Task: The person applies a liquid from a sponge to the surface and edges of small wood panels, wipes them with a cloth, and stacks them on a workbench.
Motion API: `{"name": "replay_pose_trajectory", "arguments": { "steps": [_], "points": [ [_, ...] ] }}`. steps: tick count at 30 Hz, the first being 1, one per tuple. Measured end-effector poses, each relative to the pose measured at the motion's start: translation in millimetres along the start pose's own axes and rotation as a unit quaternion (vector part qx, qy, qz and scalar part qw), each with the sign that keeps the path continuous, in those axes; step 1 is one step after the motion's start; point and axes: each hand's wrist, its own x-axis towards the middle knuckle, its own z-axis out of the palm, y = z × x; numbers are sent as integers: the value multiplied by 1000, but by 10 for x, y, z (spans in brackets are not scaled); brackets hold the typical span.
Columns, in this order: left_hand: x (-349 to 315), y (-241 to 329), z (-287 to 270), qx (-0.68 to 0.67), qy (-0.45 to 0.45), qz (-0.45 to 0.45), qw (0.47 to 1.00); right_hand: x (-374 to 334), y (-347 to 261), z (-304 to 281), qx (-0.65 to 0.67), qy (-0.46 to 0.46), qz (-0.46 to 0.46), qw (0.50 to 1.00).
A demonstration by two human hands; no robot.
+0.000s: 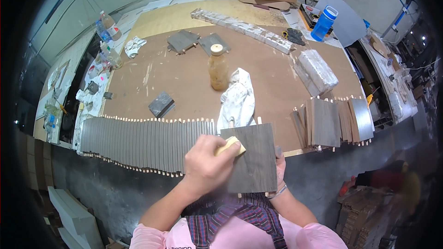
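Note:
My left hand (206,162) is closed round a pale yellow sponge (232,147), pressed to the upper left of a dark grey wood-grain panel (254,168). Short pale dowels stick out of the panel's top and bottom edges. At the panel's right edge, my right hand (280,169) grips it, most of its fingers hidden behind. Just beyond the panel lies a crumpled white cloth (238,99), beside a capped bottle of brownish liquid (218,69). A long row of similar dowelled panels (147,143) stands on edge left of my left hand.
More panels (325,122) lean together at the table's right front, near a wrapped block (316,71). A dark block (161,104) and two flat grey pieces (183,41) lie on the brown tabletop (134,78). A long paint-stained bar (242,30) crosses the back; a blue bottle (324,24) stands right.

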Motion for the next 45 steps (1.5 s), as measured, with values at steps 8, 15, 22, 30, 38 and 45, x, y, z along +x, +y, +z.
{"name": "replay_pose_trajectory", "arguments": {
  "steps": [8,15,22,30,38,45],
  "points": [
    [3,-106,21,18,18,-31,999,57,-21,0,-12,16,8,1000],
    [-105,-323,-99,-312,23,-267,911,113,-93,9,-8,63,3,998],
    [-307,-371,-65,-470,31,-367,802,54,-260,-87,-100,131,14,986],
    [-314,-89,-273,-242,-94,19,965,281,-396,36,-268,159,-10,950],
    [48,-729,-93,-69,35,-75,994,215,-225,126,-277,108,33,954],
    [-219,-464,-154,-161,-31,-66,984,216,-190,221,-302,137,-27,943]
  ]
}}
